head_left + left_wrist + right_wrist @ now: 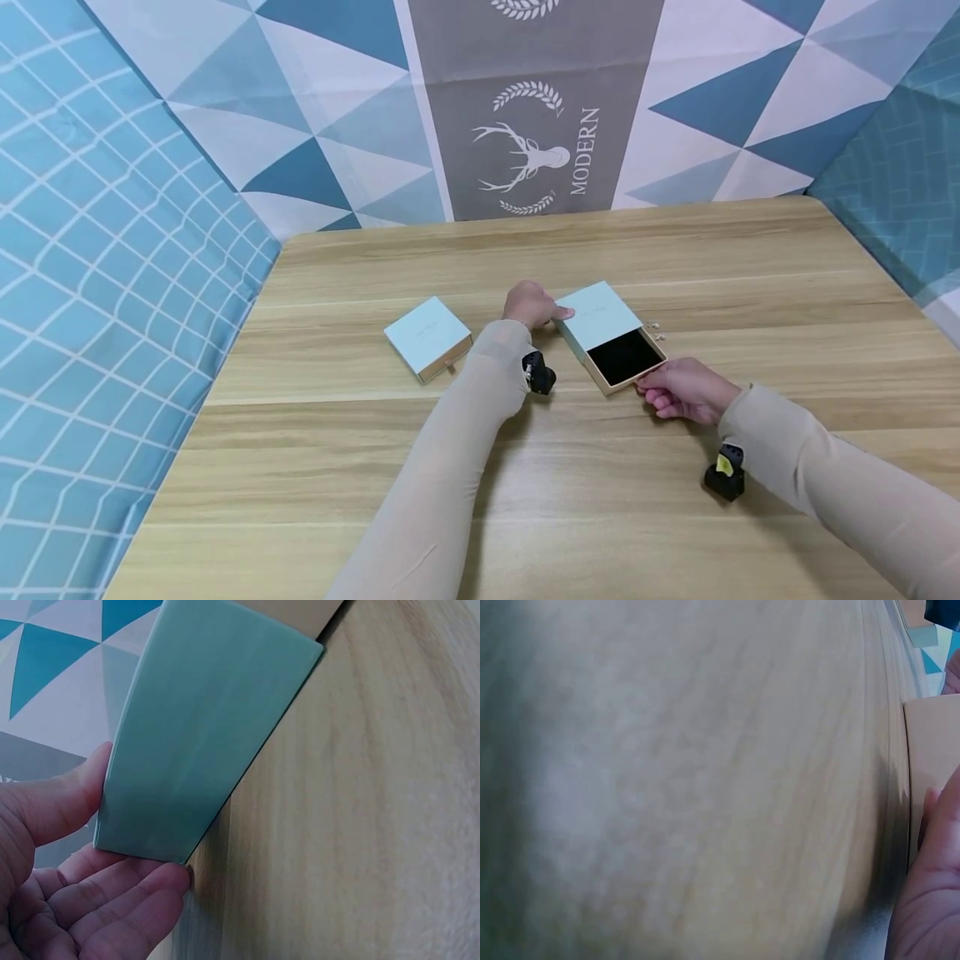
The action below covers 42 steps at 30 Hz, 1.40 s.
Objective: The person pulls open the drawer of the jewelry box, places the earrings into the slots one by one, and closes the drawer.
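A pale blue jewelry box (600, 315) lies on the table with its drawer (627, 358) pulled partly out, showing a black lining. My left hand (529, 305) grips the back left corner of the box's sleeve. In the left wrist view, the thumb (75, 796) lies on the sleeve's top face and the fingers curl at its back end. At the drawer's front edge, my right hand (688, 390) pinches the small pull tab, mostly hidden by the fingers. The right wrist view shows the thumb against the tan drawer front (934, 742).
A second pale blue box (429, 335), its drawer closed and a small tab at its front, sits to the left beside my left forearm. Tiny pale pieces (659, 337), like earrings, lie just right of the open box. Patterned cloth (360, 108) stands behind the wooden table (600, 500).
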### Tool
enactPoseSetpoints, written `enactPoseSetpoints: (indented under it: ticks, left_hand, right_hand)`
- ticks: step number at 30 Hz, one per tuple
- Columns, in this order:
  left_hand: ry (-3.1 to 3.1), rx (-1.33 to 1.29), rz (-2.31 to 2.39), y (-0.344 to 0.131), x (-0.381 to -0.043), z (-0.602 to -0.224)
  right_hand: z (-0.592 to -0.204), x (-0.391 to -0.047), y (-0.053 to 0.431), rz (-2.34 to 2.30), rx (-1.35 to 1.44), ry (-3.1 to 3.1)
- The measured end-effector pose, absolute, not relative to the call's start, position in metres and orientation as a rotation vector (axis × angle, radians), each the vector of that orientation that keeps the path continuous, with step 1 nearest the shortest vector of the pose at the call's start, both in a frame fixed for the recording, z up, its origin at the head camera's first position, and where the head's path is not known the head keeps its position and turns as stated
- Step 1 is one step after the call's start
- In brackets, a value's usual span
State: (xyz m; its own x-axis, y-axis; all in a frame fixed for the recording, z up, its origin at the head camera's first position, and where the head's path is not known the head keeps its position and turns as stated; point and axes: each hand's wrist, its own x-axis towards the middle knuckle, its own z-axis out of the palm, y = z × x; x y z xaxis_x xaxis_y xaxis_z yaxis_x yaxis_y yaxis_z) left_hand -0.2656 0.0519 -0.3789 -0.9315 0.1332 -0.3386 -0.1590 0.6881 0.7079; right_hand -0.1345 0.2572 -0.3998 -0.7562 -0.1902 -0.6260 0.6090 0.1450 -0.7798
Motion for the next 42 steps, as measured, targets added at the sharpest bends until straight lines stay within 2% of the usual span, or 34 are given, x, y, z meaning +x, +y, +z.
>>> enactPoseSetpoints:
  ticks: [22,42]
  left_hand:
    - [2.528,-0.032,1.152,0.052,-0.266,-0.381]
    - [2.607,-0.016,1.254,0.053,-0.249,-0.382]
  right_hand:
    - [-0.399,-0.125,0.258,-1.683,0.389,1.811]
    - [-0.399,-0.121,0.258,-1.68,0.383,1.847]
